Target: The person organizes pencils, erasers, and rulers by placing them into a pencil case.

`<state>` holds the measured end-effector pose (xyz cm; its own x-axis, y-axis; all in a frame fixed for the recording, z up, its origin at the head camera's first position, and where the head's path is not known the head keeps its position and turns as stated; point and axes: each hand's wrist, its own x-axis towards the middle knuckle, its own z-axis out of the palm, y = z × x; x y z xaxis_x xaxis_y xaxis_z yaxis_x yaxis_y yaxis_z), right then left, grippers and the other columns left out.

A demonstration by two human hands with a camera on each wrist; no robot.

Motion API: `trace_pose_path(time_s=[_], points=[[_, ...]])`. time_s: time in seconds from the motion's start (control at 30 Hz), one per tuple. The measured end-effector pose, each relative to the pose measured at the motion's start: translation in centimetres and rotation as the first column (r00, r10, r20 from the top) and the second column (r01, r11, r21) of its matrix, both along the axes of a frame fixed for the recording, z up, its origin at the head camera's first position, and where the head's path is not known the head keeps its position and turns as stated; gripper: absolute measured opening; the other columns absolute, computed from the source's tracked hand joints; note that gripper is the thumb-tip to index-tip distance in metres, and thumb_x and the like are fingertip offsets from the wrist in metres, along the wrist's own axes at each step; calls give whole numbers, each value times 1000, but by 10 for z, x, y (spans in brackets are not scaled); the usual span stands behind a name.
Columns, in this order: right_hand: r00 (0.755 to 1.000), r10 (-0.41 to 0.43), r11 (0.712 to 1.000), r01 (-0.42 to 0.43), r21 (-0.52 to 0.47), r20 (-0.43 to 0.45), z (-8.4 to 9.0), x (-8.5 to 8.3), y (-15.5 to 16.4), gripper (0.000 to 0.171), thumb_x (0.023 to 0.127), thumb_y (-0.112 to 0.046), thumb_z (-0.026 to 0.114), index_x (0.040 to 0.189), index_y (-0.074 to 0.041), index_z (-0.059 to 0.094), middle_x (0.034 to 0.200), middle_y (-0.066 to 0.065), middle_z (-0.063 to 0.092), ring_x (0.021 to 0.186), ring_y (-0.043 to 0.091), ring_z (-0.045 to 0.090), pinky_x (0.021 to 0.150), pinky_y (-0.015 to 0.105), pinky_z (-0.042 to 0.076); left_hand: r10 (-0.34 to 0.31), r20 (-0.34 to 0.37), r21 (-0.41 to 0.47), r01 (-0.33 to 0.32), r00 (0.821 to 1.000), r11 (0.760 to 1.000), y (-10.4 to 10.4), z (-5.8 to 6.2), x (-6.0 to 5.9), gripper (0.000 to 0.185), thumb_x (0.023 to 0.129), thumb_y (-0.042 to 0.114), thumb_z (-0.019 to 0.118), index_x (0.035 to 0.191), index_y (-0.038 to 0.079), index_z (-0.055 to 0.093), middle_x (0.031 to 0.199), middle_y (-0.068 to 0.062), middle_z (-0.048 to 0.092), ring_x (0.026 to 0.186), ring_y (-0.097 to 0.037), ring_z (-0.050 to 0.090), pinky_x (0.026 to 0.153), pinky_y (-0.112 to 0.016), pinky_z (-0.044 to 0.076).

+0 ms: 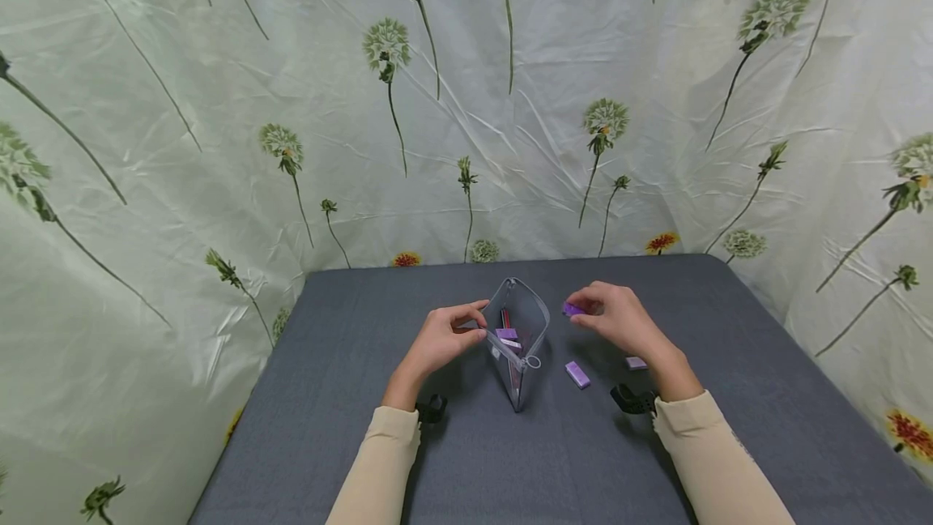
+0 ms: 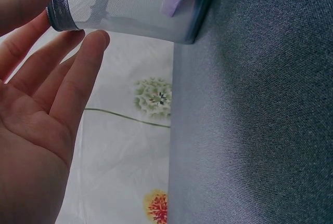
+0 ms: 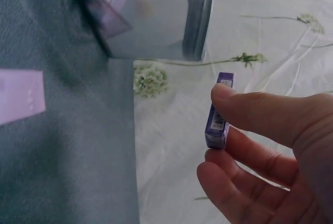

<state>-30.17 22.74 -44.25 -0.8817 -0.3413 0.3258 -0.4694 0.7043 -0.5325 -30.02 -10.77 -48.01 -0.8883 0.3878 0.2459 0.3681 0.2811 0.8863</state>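
Note:
A see-through mesh zipper pouch (image 1: 530, 316) stands with its mouth spread wide. My left hand (image 1: 443, 337) pinches its rim on the left side, thumb on one face and fingers on the other in the left wrist view. Inside the pouch show purple boxes (image 1: 507, 334) and a slim red and black item (image 1: 504, 317). Just right of the mouth, my right hand (image 1: 618, 316) holds a small purple box (image 3: 217, 122) between thumb and fingers, raised above the table. A ring pull (image 1: 534, 362) hangs at the pouch's near corner.
Two more small boxes lie on the dark grey table (image 1: 466, 468): a purple box (image 1: 577, 374) right of the pouch and a pale purple box (image 1: 636, 363) beneath my right wrist. A flower-print curtain (image 1: 437, 144) hangs behind the table's far edge.

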Motion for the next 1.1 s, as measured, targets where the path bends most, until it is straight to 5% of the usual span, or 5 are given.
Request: trace_pose_path(time_s=[0.53,1.1], points=[[993,116,990,-115,-83,6,21,13,-29,23,85,-9,82,106,-14,76,95,-8,68,87,10,66,77,32,59,-4,-4,19,4,1000,1000,2,2,2,5,93,12,74,95,17,72,143,3,58,123,-23,61,93,-38,56],[966,228,973,-231,10,123,26,10,-71,18,87,-11,81,103,-15,76,92,-6,70,81,7,65,70,30,56,-8,11,36,7,1000,999,1,3,2,3,94,12,72,96,15,73,144,-4,57,120,-31,62,92,-37,56]])
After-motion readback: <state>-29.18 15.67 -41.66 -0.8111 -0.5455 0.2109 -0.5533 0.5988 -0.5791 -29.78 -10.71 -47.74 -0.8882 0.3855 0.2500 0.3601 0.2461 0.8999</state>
